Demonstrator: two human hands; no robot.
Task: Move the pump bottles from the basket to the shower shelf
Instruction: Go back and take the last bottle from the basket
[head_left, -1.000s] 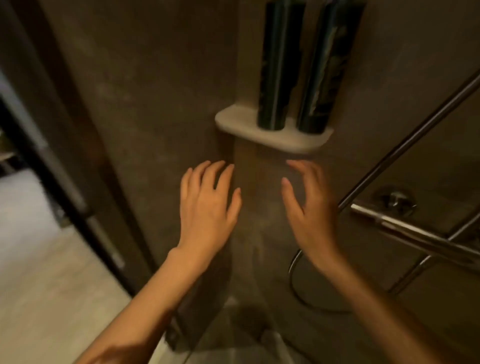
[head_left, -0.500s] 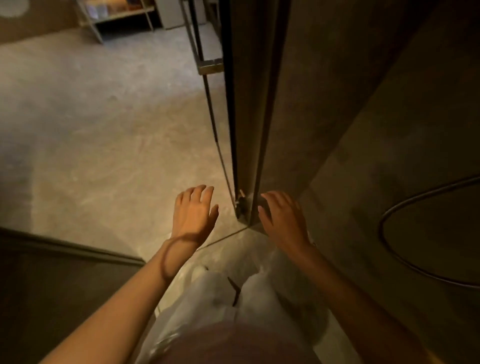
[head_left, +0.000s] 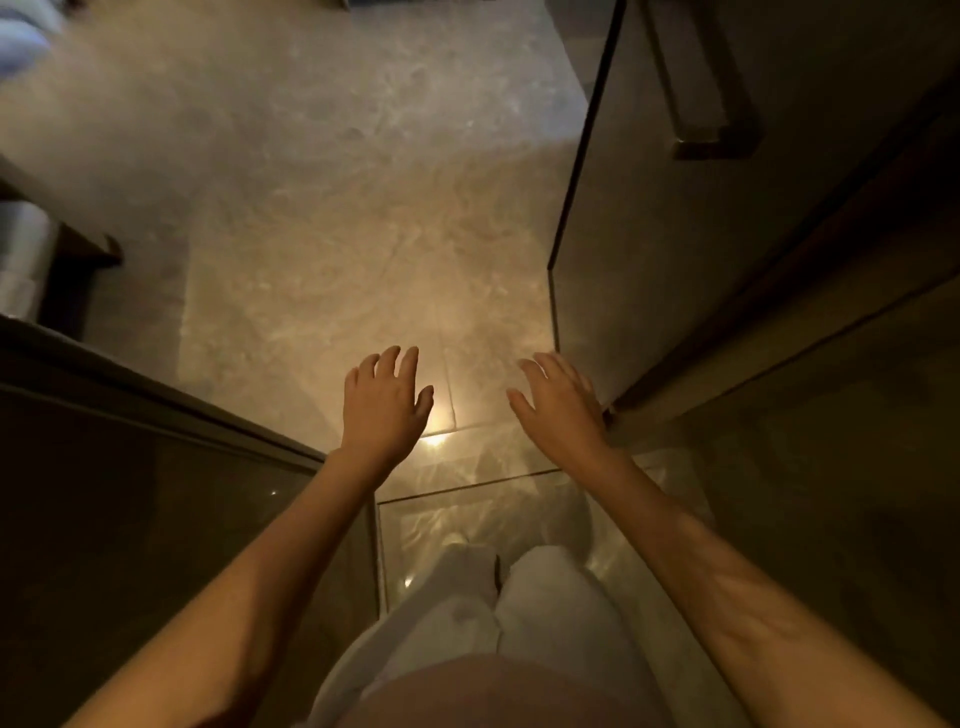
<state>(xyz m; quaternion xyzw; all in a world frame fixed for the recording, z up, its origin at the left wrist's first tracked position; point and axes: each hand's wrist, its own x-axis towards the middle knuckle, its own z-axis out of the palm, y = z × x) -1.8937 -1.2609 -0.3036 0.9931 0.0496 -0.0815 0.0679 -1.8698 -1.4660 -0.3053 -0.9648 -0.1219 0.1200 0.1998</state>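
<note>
**Dim bathroom, tiled floor**

Pale marbled floor (head_left: 322, 171) fills the middle, with a bright glare spot (head_left: 439, 415) on a tile joint. A glass door (head_left: 623, 260) with a dark handle (head_left: 701, 88) stands right; a dark glass panel (head_left: 130, 519) runs left.

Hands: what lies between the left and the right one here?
Nothing is held between the left hand and right hand. In the head view, only the lit tile floor shows in that gap, with a grout line.

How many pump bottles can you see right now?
0. No pump bottle, basket or shelf is in view; any lie outside the frame. Only the empty left hand and right hand show, open above the tiled floor.
</note>
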